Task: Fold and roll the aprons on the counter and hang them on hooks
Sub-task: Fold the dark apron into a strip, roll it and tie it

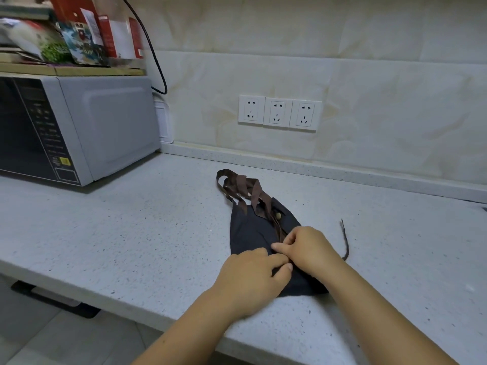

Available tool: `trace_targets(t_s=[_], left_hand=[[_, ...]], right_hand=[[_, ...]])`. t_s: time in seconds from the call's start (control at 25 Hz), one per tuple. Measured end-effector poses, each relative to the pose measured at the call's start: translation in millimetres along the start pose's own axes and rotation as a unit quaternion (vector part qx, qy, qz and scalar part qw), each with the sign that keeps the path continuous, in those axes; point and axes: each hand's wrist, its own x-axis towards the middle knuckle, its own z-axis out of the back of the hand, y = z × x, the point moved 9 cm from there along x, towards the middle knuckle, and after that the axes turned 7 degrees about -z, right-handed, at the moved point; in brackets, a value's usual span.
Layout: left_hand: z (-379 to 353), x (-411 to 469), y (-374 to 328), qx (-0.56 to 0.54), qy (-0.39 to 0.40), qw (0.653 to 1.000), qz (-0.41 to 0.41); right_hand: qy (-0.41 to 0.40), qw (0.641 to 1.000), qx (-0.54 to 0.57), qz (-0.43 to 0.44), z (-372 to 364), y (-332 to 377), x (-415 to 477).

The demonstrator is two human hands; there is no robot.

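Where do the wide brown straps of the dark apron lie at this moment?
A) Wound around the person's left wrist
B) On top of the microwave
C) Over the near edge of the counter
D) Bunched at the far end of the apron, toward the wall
D: the wide brown straps lie bunched at the far end of the dark apron, toward the wall, while the left hand and right hand pinch its near end.

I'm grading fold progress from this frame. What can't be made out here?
All in the head view:
1. Near end of the apron: under the left hand and right hand gripping it; rolled or not, cannot tell.
2. Near end of the cord: behind the right wrist.
3. Panel labels on the microwave: too small.
4. The hooks: none in frame.
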Motion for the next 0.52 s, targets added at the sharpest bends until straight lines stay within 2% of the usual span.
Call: trace_targets(t_s=[0.08, 0.12, 0.2, 0.28, 0.4, 0.52], left_hand=[[3.1, -0.1, 7.1, -0.045, -0.035, 0.998, 0.024], [4.6, -1.1, 12.4, -0.074, -0.053, 0.995, 0.043], [6.3, -3.0, 21.2, -0.131, -0.081, 0.985, 0.075], [5.8, -2.0, 24.4, -0.162, -0.085, 0.980, 0.084], [4.1, -0.4, 22.3, -0.149, -0.059, 0.984, 0.079], [4.6, 2.7, 19.6, -0.171, -0.051, 0.981, 0.081]], right_hand=[[0.016, 0.999, 0.026, -0.017, -1.9, -6.6, 1.5], [0.012, 0.996, 0.094, -0.007, -2.3, -10.5, 3.1], [0.023, 0.959, 0.283, 0.005, -0.1, -21.1, -1.4], [0.066, 0.910, 0.409, 0.004, -0.7, -30.9, -7.0], [0.118, 0.879, 0.462, 0.015, -4.2, -32.1, -12.1], [0.138, 0.883, 0.445, 0.054, -5.2, -26.7, -16.7]])
